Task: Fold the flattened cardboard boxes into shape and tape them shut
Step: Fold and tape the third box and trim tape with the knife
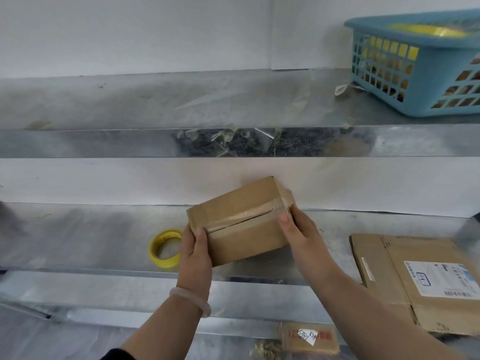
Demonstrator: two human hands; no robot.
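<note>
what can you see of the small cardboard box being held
The cardboard box is small, plain brown, folded up with its flaps closed. Clear tape runs along the top seam and over the far end. It is tilted, over the metal worktop; whether it touches that cannot be told. The left hand holds its near-left end, thumb on the seam; the right hand holds the right end.

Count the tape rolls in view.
1: the yellow tape roll lies on the table, beside the left hand gripping the cardboard box. Yellow shapes in the blue basket may be more; unclear.
</note>
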